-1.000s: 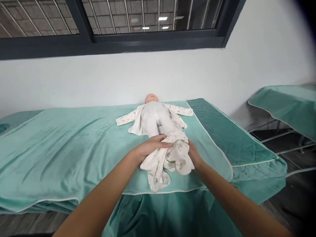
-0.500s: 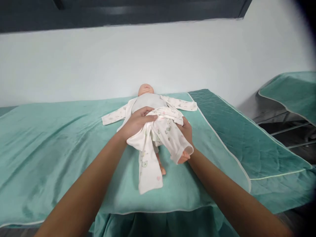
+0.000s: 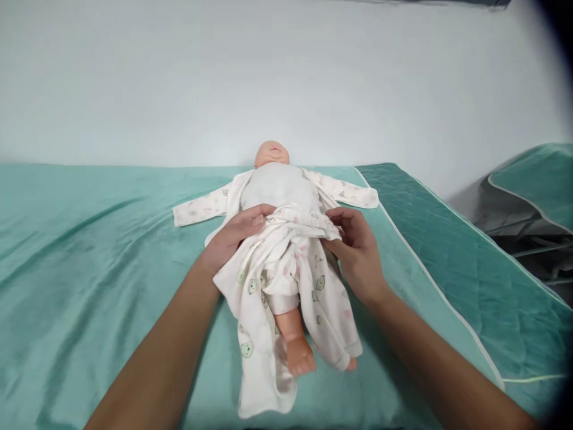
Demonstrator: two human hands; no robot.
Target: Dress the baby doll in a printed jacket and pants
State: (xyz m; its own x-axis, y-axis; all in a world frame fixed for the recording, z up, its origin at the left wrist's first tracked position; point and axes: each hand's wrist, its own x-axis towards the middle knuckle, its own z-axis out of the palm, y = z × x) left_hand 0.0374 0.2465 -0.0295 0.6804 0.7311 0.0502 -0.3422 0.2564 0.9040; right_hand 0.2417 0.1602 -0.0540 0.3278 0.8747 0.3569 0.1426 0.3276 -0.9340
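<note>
A baby doll (image 3: 271,154) lies on its back, head toward the wall, in a white printed jacket (image 3: 203,206) with spread sleeves. White printed baby pants (image 3: 320,286) are bunched over its hips. One pant leg covers the doll's leg on the right, toes poking from the cuff. The other hangs loose at the left, beside a bare foot (image 3: 299,355). My left hand (image 3: 237,232) is closed on the gathered cloth at the left of the waist, some fingers hidden underneath. At the right, my right hand (image 3: 356,251) pinches the waistband between thumb and fingers.
A smooth green cover (image 3: 89,239) lies under the doll, with a quilted darker green part (image 3: 447,257) at the right. The white wall (image 3: 224,77) stands behind. Another green-covered surface (image 3: 537,179) and metal bars are at the far right.
The view has tilted down and come closer. The doll's legs have come down, and its bare foot shows more. My right hand has moved from under the covered leg up to the waistband.
</note>
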